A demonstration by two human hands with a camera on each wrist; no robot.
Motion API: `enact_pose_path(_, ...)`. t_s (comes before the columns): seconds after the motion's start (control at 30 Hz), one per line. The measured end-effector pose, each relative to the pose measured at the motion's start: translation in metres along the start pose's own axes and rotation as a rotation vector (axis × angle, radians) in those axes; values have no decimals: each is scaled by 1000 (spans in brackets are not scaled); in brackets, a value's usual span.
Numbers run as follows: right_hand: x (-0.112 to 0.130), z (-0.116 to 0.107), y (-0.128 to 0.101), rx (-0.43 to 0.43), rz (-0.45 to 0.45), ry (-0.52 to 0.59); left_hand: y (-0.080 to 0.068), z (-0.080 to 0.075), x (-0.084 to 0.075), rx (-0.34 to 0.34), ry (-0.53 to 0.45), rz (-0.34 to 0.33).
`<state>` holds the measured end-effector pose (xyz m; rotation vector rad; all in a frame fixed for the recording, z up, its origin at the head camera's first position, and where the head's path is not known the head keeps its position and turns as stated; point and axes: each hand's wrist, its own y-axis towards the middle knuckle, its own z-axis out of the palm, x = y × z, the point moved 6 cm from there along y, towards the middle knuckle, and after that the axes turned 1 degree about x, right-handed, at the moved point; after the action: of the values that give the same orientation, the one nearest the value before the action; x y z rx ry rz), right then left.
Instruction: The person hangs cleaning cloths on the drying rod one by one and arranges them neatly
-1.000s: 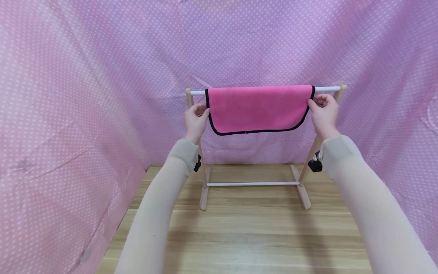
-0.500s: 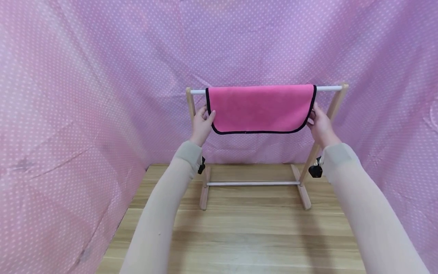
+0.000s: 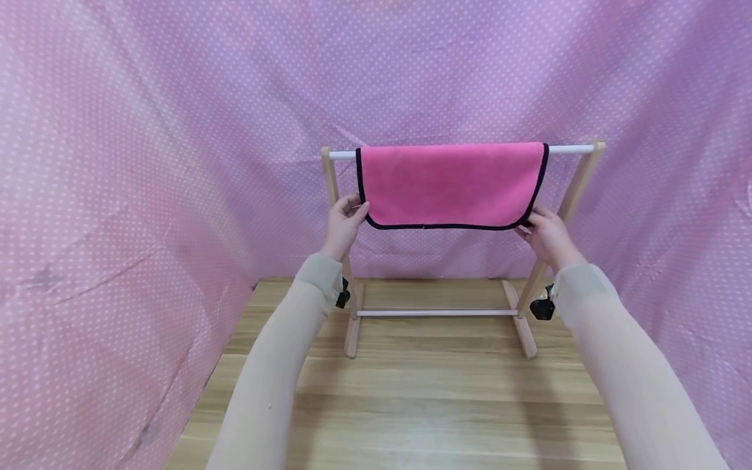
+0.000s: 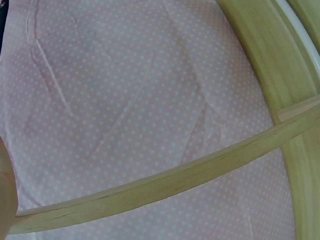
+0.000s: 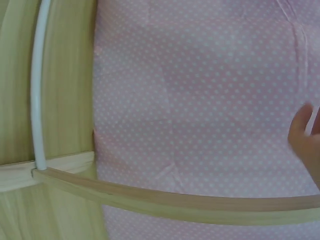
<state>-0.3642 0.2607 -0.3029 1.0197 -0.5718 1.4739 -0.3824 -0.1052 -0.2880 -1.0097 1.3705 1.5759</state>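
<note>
A pink cloth (image 3: 452,186) with black edging hangs over the white top rod (image 3: 572,149) of a wooden rack. My left hand (image 3: 345,225) is at the cloth's lower left side, thumb over the front edge and fingers behind it, pinching the border. Only part of that left hand (image 4: 6,192) shows in the left wrist view. At the lower right corner my right hand (image 3: 549,238) has its fingertips at the black edging, fingers loosely spread. The right wrist view catches some fingers (image 5: 301,122) of it, with no cloth beside them.
Wooden uprights (image 3: 578,179) flank the cloth, joined low down by a white bar (image 3: 437,313). The rack's feet (image 3: 527,338) stand on a wood-grain surface (image 3: 411,405). A pink dotted curtain (image 3: 411,78) hangs behind and at both sides.
Both hands have slid down along the cloth's side edges, from its upper part to near its lower corners. The cloth still hangs over the rod.
</note>
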Motion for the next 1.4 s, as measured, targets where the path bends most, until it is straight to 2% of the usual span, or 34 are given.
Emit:
enact_pose_path(0.07, -4, 0, -3, 21, 15, 13, -2, -1, 2, -3, -16, -6)
enact_pose_path(0.13, -8, 0, -5, 20, 18, -22, -4, -2, 3, -11, -24, -14)
enact_pose_path(0.27, -11, -2, -6, -36, 1, -88, -7, -3, 5, -27, -28, -27)
enact_pose_path(0.47, -8, -7, -7, -134, -37, -97, -11, -5, 10, -57, -13, -41)
enact_pose_path(0.73, -3, -8, -11, -141, -45, -97, -14, -6, 14, -91, 10, -48)
enact_pose_path(0.87, -2, -7, -14, -135, -29, -99, -16, -5, 15, -87, -24, -47)
enact_pose_path(1.17, 0, -4, -20, -124, -14, -66, -18, -2, 15, -52, -200, -35)
enact_pose_path(1.27, 3, -3, -23, -149, -19, -76, -19, -3, 13, -45, -217, -41)
enact_pose_path(1.4, 9, -1, -29, -198, -67, -127, -21, -5, 8, -23, -180, -41)
